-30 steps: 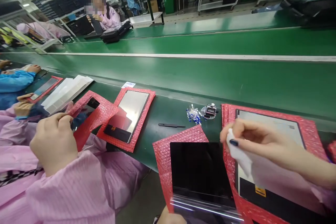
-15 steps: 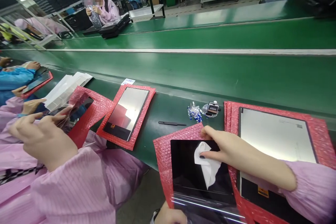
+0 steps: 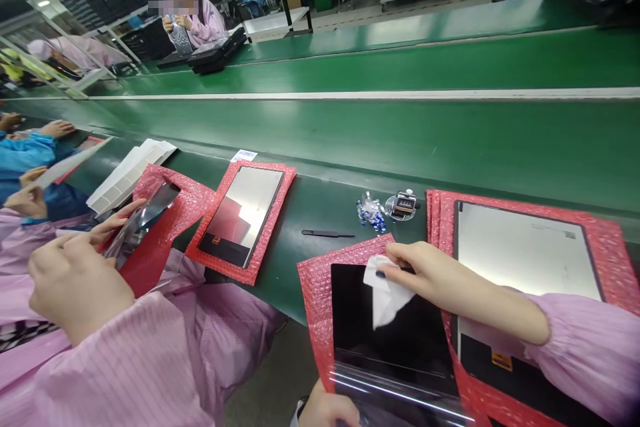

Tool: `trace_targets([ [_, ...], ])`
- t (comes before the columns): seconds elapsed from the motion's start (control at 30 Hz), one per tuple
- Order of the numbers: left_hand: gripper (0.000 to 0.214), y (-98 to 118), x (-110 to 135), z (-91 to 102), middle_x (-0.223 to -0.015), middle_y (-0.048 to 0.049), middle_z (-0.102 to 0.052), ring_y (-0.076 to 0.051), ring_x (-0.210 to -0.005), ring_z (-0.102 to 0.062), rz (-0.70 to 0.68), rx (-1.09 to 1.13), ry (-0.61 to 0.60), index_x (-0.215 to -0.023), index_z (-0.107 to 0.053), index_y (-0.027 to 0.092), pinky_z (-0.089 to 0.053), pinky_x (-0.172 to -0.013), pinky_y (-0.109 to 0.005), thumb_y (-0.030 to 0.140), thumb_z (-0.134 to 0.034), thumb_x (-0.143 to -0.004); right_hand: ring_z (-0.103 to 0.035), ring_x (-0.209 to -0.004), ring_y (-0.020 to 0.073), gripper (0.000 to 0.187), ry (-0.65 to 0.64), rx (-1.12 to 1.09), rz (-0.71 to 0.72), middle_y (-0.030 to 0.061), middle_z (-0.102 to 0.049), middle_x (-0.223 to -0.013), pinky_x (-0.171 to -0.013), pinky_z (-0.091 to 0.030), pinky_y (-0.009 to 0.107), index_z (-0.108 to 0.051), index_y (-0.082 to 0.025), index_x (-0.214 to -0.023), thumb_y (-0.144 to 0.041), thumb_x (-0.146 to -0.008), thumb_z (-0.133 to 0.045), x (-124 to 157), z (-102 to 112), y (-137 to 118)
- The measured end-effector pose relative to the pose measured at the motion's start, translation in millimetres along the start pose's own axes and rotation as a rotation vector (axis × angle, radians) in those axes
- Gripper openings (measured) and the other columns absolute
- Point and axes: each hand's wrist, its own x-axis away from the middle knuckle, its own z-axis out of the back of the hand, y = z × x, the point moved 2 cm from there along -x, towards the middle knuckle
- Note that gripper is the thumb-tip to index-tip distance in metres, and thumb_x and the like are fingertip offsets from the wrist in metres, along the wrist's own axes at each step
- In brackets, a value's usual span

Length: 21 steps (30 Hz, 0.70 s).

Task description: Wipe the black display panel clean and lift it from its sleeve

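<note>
My right hand [image 3: 417,272] pinches a white wipe cloth [image 3: 383,293] and presses it on the upper part of a black glass panel [image 3: 395,333]. The panel lies on a red bubble-wrap sheet [image 3: 315,287] at the near edge of the green bench. A clear film [image 3: 395,393] covers the panel's near end. Only the top of my left hand [image 3: 325,410] shows at the bottom edge, by that film; its fingers are hidden. To the right, a second panel [image 3: 525,250] lies grey side up on a red bubble-wrap stack [image 3: 607,233].
A co-worker in a pink sleeve [image 3: 125,360] at left peels film from a panel [image 3: 143,220]. Another panel [image 3: 245,210] lies beside it on red wrap. Black tweezers [image 3: 327,234], blue-white tabs [image 3: 370,211] and a tally counter [image 3: 404,203] lie mid-bench. The green conveyor [image 3: 400,133] runs behind.
My right hand carried the cloth leftward from the right-hand panel onto the black panel, then slid it up toward the panel's top edge. The co-worker lifted their panel.
</note>
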Motion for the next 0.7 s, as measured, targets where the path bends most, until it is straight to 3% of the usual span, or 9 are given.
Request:
trace_targets([
  [0.07, 0.052, -3.9, 1.5, -1.2, -0.138, -0.0280, -0.040, -0.054, -0.130, -0.039, -0.018, 0.003, -0.027, -0.121, -0.043, -0.003, -0.018, -0.067, -0.048, 0.037, -0.017, -0.102, -0.039, -0.055, 0.0165, 0.041, 0.050, 0.030, 0.005, -0.0014, -0.044, -0.064, -0.055, -0.023, 0.031, -0.038, -0.021, -0.072, -0.047, -0.104, -0.036, -5.6, -3.5, -1.4],
  [0.13, 0.050, -3.7, 0.3, -1.4, -0.125, -0.0171, -0.045, -0.052, -0.126, -0.041, -0.006, 0.034, -0.049, -0.106, -0.047, 0.007, -0.017, -0.068, -0.049, 0.039, -0.009, -0.100, -0.041, -0.055, 0.0166, 0.041, 0.104, 0.068, 0.020, -0.0010, -0.044, -0.063, -0.054, -0.023, 0.031, -0.039, -0.021, -0.072, -0.045, -0.105, -0.034, -11.1, -3.0, -3.7],
  [0.17, 0.047, -1.9, -0.9, -0.9, -0.108, -0.0093, -0.045, -0.049, -0.123, -0.043, 0.016, 0.052, -0.056, -0.093, -0.045, 0.013, -0.016, -0.069, -0.050, 0.039, -0.007, -0.098, -0.042, -0.055, 0.0172, 0.040, 0.154, 0.102, 0.029, -0.0005, -0.045, -0.063, -0.054, -0.023, 0.031, -0.040, -0.021, -0.073, -0.043, -0.105, -0.034, -13.2, 0.2, -5.3],
  [0.23, 0.034, 4.7, -3.8, 2.1, -0.078, 0.0015, -0.023, -0.043, -0.113, -0.044, 0.086, 0.065, -0.063, -0.073, -0.027, 0.021, -0.013, -0.069, -0.050, 0.041, -0.005, -0.090, -0.041, -0.057, 0.0194, 0.035, 0.296, 0.192, 0.058, 0.0012, -0.046, -0.065, -0.057, -0.021, 0.032, -0.040, -0.021, -0.075, -0.040, -0.104, -0.036, -15.2, 12.6, -10.4],
  [0.3, 0.024, 14.7, -6.2, 6.7, -0.078, 0.0034, -0.002, -0.042, -0.109, -0.041, 0.109, 0.067, -0.085, -0.071, -0.010, 0.022, -0.011, -0.069, -0.051, 0.040, -0.003, -0.086, -0.038, -0.058, 0.0200, 0.033, 0.443, 0.267, 0.108, 0.0014, -0.044, -0.064, -0.059, -0.019, 0.033, -0.037, -0.021, -0.074, -0.036, -0.102, -0.039, -14.8, 31.1, -18.4],
  [0.37, 0.024, 25.0, -8.4, 11.0, -0.080, 0.0034, 0.000, -0.043, -0.112, -0.040, 0.066, 0.096, -0.106, -0.073, -0.004, 0.024, -0.010, -0.071, -0.051, 0.041, -0.004, -0.089, -0.042, -0.063, 0.0200, 0.032, 0.535, 0.284, 0.184, 0.0018, -0.047, -0.068, -0.061, -0.026, 0.033, -0.037, -0.021, -0.072, -0.032, -0.102, -0.042, -12.9, 51.4, -28.5],
  [0.53, 0.036, 37.1, -18.3, 10.9, -0.085, 0.0026, -0.013, -0.038, -0.114, -0.047, -0.031, 0.180, -0.006, -0.073, -0.007, 0.025, -0.011, -0.076, -0.046, 0.045, -0.024, -0.097, -0.057, -0.097, 0.0225, 0.035, 0.691, 0.141, 0.293, 0.0056, -0.061, -0.115, -0.077, -0.037, 0.035, -0.042, -0.019, -0.063, -0.028, -0.094, -0.054, -3.8, 88.6, -43.4],
  [0.6, 0.038, 40.9, -22.7, 8.0, -0.085, 0.0000, -0.033, -0.038, -0.121, -0.046, -0.030, 0.317, -0.009, -0.067, -0.018, 0.021, -0.013, -0.076, -0.046, 0.042, -0.036, -0.092, -0.058, -0.092, 0.0210, 0.037, 0.642, -0.035, 0.202, 0.0038, -0.064, -0.112, -0.072, -0.036, 0.034, -0.040, -0.018, -0.061, -0.031, -0.092, -0.055, -0.2, 91.7, -37.2],
  [0.7, 0.034, 49.5, -28.0, 5.3, -0.086, -0.0060, -0.057, -0.041, -0.136, -0.038, 0.051, 0.542, -0.110, -0.064, -0.040, 0.017, -0.023, -0.076, -0.051, 0.045, -0.053, -0.077, -0.053, -0.069, 0.0152, 0.034, 0.540, -0.320, 0.038, 0.0026, -0.064, -0.084, -0.060, -0.036, 0.028, -0.045, -0.018, -0.065, -0.034, -0.090, -0.061, 7.4, 86.6, -19.8],
])
